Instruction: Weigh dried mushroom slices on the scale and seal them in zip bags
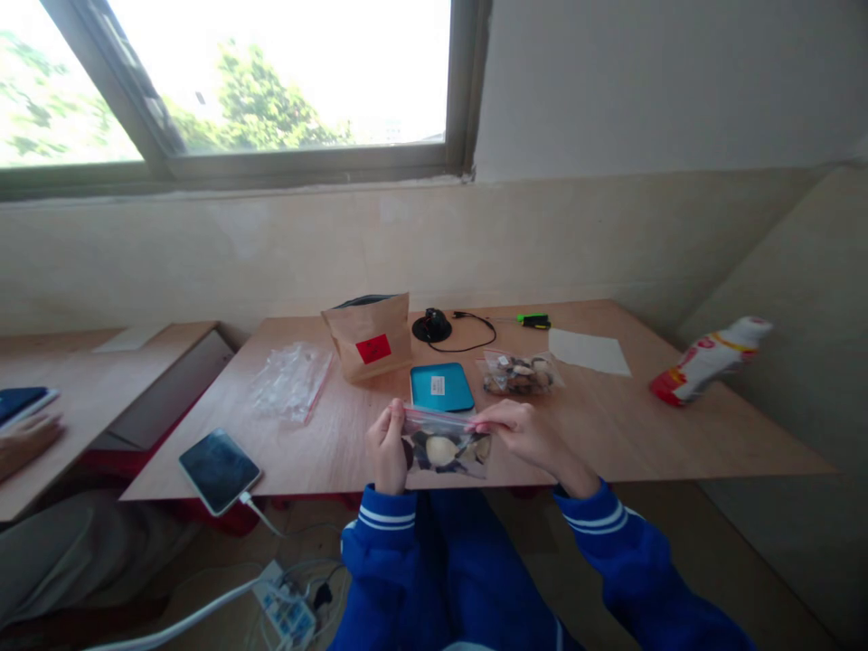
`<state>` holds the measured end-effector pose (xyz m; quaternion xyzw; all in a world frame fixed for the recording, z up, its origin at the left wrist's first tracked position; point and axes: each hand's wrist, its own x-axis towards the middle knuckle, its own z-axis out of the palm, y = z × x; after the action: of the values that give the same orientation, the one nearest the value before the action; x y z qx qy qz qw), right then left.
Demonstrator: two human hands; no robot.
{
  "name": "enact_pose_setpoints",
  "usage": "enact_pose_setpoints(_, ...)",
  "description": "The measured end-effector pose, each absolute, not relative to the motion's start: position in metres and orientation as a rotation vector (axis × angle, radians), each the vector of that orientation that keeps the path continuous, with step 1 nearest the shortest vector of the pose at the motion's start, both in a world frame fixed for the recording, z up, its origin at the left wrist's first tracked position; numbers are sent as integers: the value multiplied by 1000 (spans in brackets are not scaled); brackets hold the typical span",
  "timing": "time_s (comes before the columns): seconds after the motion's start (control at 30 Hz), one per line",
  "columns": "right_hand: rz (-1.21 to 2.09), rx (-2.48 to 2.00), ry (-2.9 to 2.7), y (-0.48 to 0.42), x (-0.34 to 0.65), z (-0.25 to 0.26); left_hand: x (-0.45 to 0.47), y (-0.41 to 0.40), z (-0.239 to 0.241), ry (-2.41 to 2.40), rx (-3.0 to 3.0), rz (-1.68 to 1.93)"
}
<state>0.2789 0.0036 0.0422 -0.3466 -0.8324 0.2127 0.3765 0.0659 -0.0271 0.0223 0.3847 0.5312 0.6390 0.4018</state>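
Note:
Between my hands, at the table's front edge, hangs a clear zip bag (pixel 444 452) with pale and dark dried slices in it, perhaps mushrooms. My left hand (pixel 390 449) pinches its upper left corner. At the zip strip near the upper right corner, the fingers of my right hand (pixel 525 434) are closed on the bag. Just beyond it lies a flat blue scale-like device (pixel 442 387) with a white label. A second filled zip bag (pixel 521 374) rests right of the device. Behind stands a brown paper pouch (pixel 372 339) with a red label, its top open.
Clear plastic bags (pixel 288 382) lie at left, near a phone (pixel 220 470) with a white cable. Toward the back are a black round stand (pixel 432 325) with a cable, a green-black screwdriver (pixel 534 321) and white paper (pixel 589 351). A bottle (pixel 709 362) stands right. Another person's hand (pixel 31 443) is far left.

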Motion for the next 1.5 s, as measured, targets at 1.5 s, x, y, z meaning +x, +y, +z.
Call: enact_pose_setpoints(1.5,223,-1445,-2084,121,399,-14,26,-28,-16,1415,796,1334)
